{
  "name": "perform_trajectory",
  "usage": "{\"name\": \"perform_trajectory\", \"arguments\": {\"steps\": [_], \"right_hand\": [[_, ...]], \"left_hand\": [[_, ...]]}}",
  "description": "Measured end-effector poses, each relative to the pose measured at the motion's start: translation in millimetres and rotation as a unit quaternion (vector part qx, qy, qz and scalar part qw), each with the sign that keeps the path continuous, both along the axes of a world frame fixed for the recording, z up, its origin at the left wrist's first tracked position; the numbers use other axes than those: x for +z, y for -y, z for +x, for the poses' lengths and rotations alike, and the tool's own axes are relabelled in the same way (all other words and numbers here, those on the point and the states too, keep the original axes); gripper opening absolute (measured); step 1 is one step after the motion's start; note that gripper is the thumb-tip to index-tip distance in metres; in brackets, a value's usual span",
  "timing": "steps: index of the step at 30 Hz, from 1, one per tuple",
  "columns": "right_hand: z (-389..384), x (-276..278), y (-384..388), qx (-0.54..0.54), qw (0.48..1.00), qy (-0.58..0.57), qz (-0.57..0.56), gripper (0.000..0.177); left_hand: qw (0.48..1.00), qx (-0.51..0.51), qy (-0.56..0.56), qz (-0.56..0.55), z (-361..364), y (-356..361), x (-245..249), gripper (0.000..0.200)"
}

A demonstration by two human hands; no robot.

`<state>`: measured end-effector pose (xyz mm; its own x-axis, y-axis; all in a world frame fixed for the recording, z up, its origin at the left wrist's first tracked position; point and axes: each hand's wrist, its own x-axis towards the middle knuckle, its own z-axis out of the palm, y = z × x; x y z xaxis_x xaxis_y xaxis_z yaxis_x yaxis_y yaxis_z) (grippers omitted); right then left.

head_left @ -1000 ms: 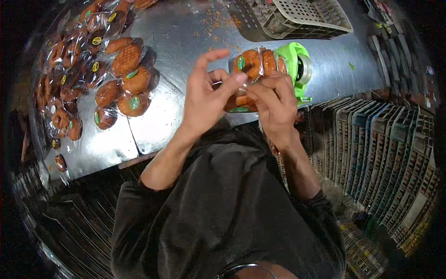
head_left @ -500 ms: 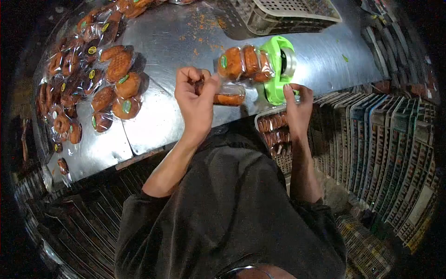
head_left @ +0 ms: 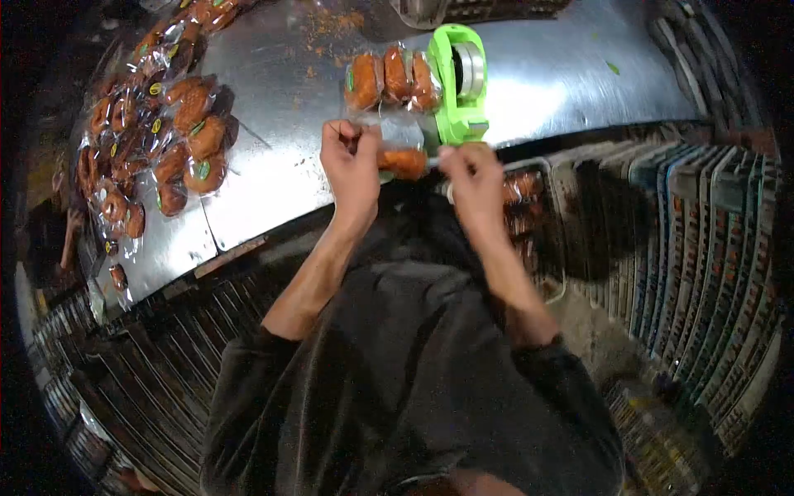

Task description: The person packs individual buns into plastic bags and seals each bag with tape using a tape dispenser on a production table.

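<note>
A clear plastic bag with a browned, doughnut-like pastry point(head_left: 403, 163) in it is stretched between my hands, low over the metal table's front edge. My left hand point(head_left: 349, 169) is closed, gripping the bag's left end. At the bag's other end my right hand point(head_left: 475, 180) has thumb and fingers pinched together, with a pale strip showing at the fingertips. Just above my right hand stands a bright green tape dispenser point(head_left: 456, 91) carrying a roll of tape. Against its left side lies a bagged row of several pastries point(head_left: 394, 80).
Many bagged pastries point(head_left: 198, 132) with round stickers cover the table's left part. Crumbs point(head_left: 335, 25) lie near a plastic crate point(head_left: 496, 8) at the back. Stacked crates point(head_left: 662, 223) line the right side, and a crate of packed pastries point(head_left: 523, 202) sits below the table edge.
My right hand has moved left from the dispenser to the bag's right end. My left hand keeps its grip. The view has shifted, so the table's things appear higher and farther left.
</note>
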<state>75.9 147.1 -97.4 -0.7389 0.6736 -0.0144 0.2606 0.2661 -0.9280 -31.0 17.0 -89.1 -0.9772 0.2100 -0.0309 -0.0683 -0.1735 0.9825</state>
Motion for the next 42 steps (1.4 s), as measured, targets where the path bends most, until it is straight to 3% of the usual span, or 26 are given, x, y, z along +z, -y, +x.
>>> {"name": "perform_trajectory", "arguments": {"steps": [3, 5, 7, 8, 10, 11, 12, 14, 16, 17, 18, 20, 21, 22, 24, 27, 30, 31, 33, 34, 36, 37, 38, 40, 41, 42], "right_hand": [[-14, 40, 33, 0.093, 0.978, -0.16, 0.096, 0.024], [-21, 33, 28, 0.097, 0.981, -0.142, -0.093, 0.032], [-28, 35, 16, 0.15, 0.929, -0.066, -0.331, 0.047], [-28, 24, 2, 0.242, 0.882, -0.015, -0.404, 0.043], [-39, 33, 7, 0.269, 0.843, 0.035, -0.465, 0.039], [-49, 27, 17, 0.233, 0.873, -0.022, -0.428, 0.035], [-60, 26, 29, 0.193, 0.897, -0.08, -0.39, 0.032], [-64, 39, 32, 0.187, 0.944, -0.083, -0.26, 0.024], [-66, 41, 24, 0.163, 0.972, -0.14, -0.095, 0.022], [-68, 46, 17, 0.112, 0.984, -0.107, -0.089, 0.021], [-72, 56, 15, 0.076, 0.975, -0.121, -0.169, 0.021], [-70, 64, 12, 0.088, 0.972, -0.138, -0.168, 0.02], [-65, 63, 14, 0.085, 0.974, -0.149, -0.15, 0.019], [-61, 61, 17, 0.081, 0.974, -0.167, -0.128, 0.019], [-57, 61, 29, 0.062, 0.976, -0.175, -0.117, 0.019], [-61, 59, 55, 0.058, 0.979, -0.162, -0.108, 0.021], [-75, 66, 74, 0.117, 0.979, -0.118, -0.116, 0.023], [-85, 66, 80, 0.129, 0.978, -0.106, -0.126, 0.029], [-111, 58, 89, 0.149, 0.98, -0.115, -0.066, 0.043], [-124, 55, 94, 0.14, 0.976, -0.139, -0.092, 0.047], [-143, 47, 103, 0.126, 0.964, -0.185, -0.144, 0.055], [-146, 40, 104, 0.132, 0.964, -0.212, -0.091, 0.058], [-144, 42, 107, 0.158, 0.959, -0.207, -0.109, 0.057], [-130, 51, 110, 0.204, 0.948, -0.191, -0.149, 0.055], [-124, 57, 107, 0.24, 0.946, -0.184, -0.115, 0.04], [-120, 64, 98, 0.231, 0.952, -0.164, -0.116, 0.035]], "left_hand": [[0.999, 0.01, 0.036, 0.031, 16, -4, 12, 0.023], [1.0, -0.026, 0.001, 0.017, 22, -1, 20, 0.023], [0.996, -0.082, -0.042, 0.0, 21, 9, 35, 0.024], [0.996, -0.075, -0.024, 0.036, 19, 16, 35, 0.024], [0.991, -0.069, 0.002, 0.114, 7, 23, 34, 0.022], [0.994, 0.015, 0.057, 0.091, 1, 24, 37, 0.024], [0.989, -0.014, 0.101, 0.106, -2, 33, 40, 0.03], [0.971, -0.079, 0.183, 0.134, -14, 55, 47, 0.041], [0.998, -0.055, 0.041, -0.003, -38, 47, 27, 0.054], [0.993, -0.086, 0.036, -0.071, -57, 36, 12, 0.055], [0.983, -0.118, 0.029, -0.14, -84, 29, -3, 0.057], [0.955, -0.118, -0.044, -0.267, -129, 30, -28, 0.059], [0.933, -0.12, -0.083, -0.329, -143, 30, -32, 0.06], [0.865, -0.072, -0.185, -0.461, -163, 43, -16, 0.063], [0.67, 0.047, -0.352, -0.652, -214, 97, 3, 0.056], [0.437, 0.062, -0.43, -0.788, -278, 166, -3, 0.03], [0.524, -0.048, -0.331, -0.783, -291, 169, 23, 0.023], [0.611, -0.065, -0.27, -0.742, -260, 154, 61, 0.029], [0.843, -0.112, -0.249, -0.462, -231, 158, 72, 0.038], [0.919, -0.13, -0.226, -0.296, -216, 159, 75, 0.043], [0.97, -0.192, -0.046, -0.14, -171, 145, 92, 0.053], [0.976, -0.208, -0.01, -0.062, -151, 139, 88, 0.055], [0.984, -0.167, 0.045, -0.049, -134, 131, 84, 0.047], [0.996, -0.033, 0.054, -0.056, -120, 118, 68, 0.047], [0.995, 0.045, -0.019, -0.092, -112, 108, 59, 0.054], [0.994, 0.053, -0.035, -0.089, -104, 103, 58, 0.047]]}}
